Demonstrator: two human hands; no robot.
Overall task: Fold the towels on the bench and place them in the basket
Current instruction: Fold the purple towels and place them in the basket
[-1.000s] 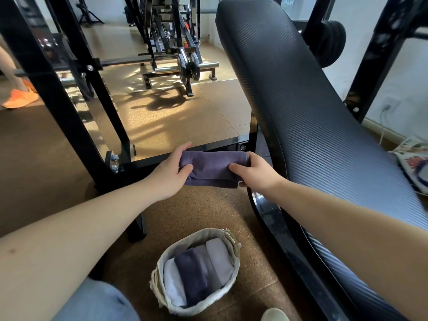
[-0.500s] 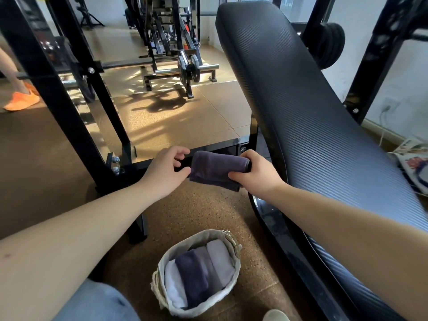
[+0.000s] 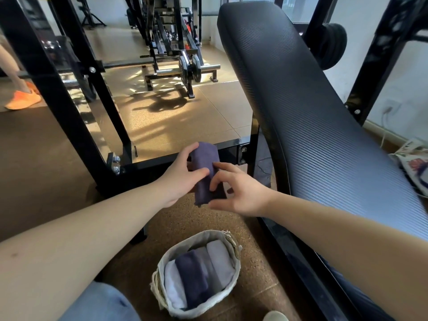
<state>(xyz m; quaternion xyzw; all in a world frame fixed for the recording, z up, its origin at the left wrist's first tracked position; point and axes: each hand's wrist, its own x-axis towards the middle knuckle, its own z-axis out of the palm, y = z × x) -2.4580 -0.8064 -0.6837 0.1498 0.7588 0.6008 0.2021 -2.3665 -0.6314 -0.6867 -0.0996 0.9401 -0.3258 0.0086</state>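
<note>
L fingers (image 3: pixel 193 148) first: curled round the back of the purple towel (image 3: pixel 205 167), thumb pressed across its front. Firm pinch, the left hand (image 3: pixel 180 179) has it. The towel is folded into a narrow pad and stands upright in mid-air, above the floor (image 3: pixel 173 126) and over the basket, just left of the tabletop edge.

R fingers (image 3: pixel 223 166) are spread apart, loosely curved. The index tip touches the towel's right edge and the thumb sits low by its bottom corner. The right hand (image 3: pixel 243 195) isn't wrapped round it.

Straight below, nearer the camera: the basket (image 3: pixel 203 310), a pale fabric tub on the floor with three folded towels packed side by side. There's a white towel (image 3: pixel 173 286) on the left, a dark purple towel (image 3: pixel 192 276) in the middle and a lilac-grey towel (image 3: pixel 220 262) on the right.

To the right, the black ribbed tabletop (image 3: pixel 301 112) of the gym bench slopes up and away. A black steel frame (image 3: pixel 69 100) stands on the left and a crossbar runs behind the hands.

Further out are a weight rack w/ plates (image 3: pixel 190 70) in the sunlight, an orange shoe (image 3: pixel 22 99) at far left, and a printed bag (image 3: pixel 414 163) at far right, its print too blurred to read. There's a denim knee (image 3: pixel 99 304) at bottom left.
</note>
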